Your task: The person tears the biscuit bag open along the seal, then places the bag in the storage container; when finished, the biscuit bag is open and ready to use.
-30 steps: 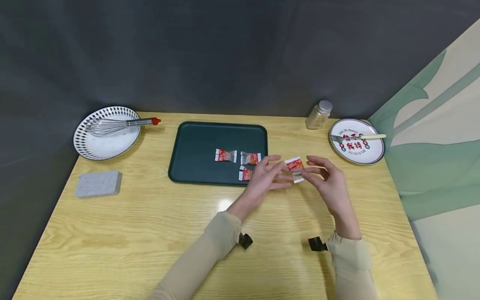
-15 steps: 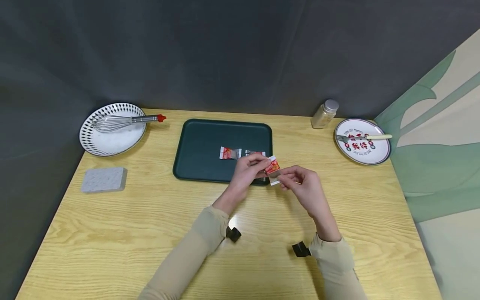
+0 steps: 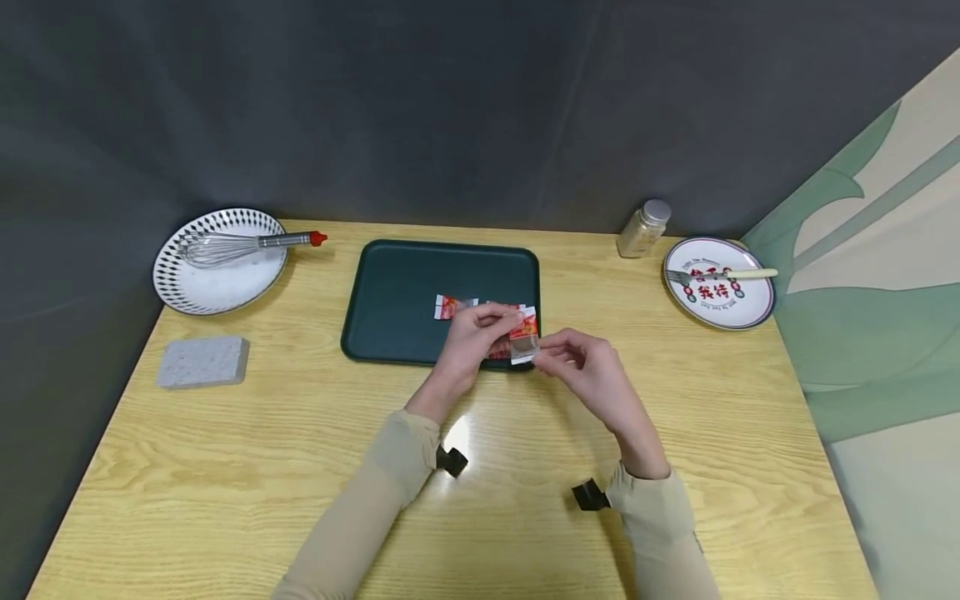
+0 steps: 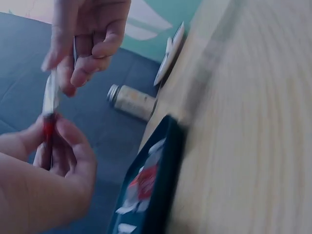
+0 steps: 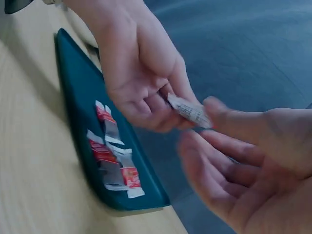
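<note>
A small red and clear snack packet (image 3: 524,336) with white crimped ends is held upright over the tray's front right corner. My left hand (image 3: 463,340) pinches its left edge between thumb and fingers. My right hand (image 3: 588,371) has its thumb and forefinger at the packet's lower right corner, the other fingers bent. In the right wrist view the packet (image 5: 190,112) bridges both hands, its pale printed back showing. Below lies the dark green tray (image 3: 405,283) with similar packets (image 5: 105,151); in the head view my left hand partly hides them.
At the back left, a whisk (image 3: 277,240) rests across a patterned plate (image 3: 225,287). A grey sponge-like block (image 3: 202,362) lies in front of it. On the right stand a lidded jar (image 3: 642,229) and a plate (image 3: 712,312) bearing a fork (image 3: 742,273).
Both hands have moved left, bringing the packet from beside the tray to over its front right corner. My left hand, earlier open with spread fingers near it, now pinches the packet.
</note>
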The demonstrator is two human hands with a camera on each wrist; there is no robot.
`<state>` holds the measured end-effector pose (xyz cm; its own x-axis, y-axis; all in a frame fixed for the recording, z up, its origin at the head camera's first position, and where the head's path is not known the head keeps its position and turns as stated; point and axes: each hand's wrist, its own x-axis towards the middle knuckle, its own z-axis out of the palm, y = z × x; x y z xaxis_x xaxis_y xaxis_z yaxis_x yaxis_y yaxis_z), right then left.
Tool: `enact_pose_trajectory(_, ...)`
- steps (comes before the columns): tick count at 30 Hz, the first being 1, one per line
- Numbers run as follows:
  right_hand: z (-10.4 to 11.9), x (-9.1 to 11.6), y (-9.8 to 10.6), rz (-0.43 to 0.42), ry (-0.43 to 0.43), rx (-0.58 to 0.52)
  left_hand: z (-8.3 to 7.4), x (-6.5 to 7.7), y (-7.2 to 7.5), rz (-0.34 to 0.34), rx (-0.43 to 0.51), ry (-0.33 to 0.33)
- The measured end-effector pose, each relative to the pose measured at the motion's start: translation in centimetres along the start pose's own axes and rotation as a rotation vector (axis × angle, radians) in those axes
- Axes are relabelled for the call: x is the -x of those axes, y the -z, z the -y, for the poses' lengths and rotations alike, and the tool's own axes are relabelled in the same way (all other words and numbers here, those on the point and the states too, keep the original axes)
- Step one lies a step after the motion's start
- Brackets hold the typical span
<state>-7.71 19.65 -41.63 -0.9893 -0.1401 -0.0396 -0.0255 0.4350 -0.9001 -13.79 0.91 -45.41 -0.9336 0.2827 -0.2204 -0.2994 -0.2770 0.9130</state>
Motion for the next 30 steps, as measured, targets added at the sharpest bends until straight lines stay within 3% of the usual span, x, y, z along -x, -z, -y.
enact_pose_trajectory(5, 0.6, -1.5, 0.1, -0.023, 0.007, -0.062, -0.8, 0.2, 0.9, 0.130, -0.084, -0.025)
enact_pose_trajectory(11, 0.5, -2.3, -0.6, -0.064, -0.022, -0.172, -1.3, 0.4, 1.7, 0.201, -0.124, -0.025)
enact_pose_trajectory(15, 0.3, -2.3, -0.8, -0.046, -0.007, -0.166, -1.4, 0.3, 2.1, 0.248, -0.176, -0.051)
enact_pose_trajectory(18, 0.2, -2.4, -0.9, -0.031, -0.012, -0.177, -1.4, 0.2, 2.4, 0.257, -0.202, -0.069)
enact_pose_trajectory(22, 0.1, -2.4, -0.9, -0.038, -0.043, -0.232, -1.1, 0.1, 2.4, 0.241, -0.173, -0.043)
enact_pose_trajectory(30, 0.1, -2.6, -1.3, -0.051, 0.004, -0.098, -0.7, 0.1, 2.3, 0.207, -0.198, -0.019)
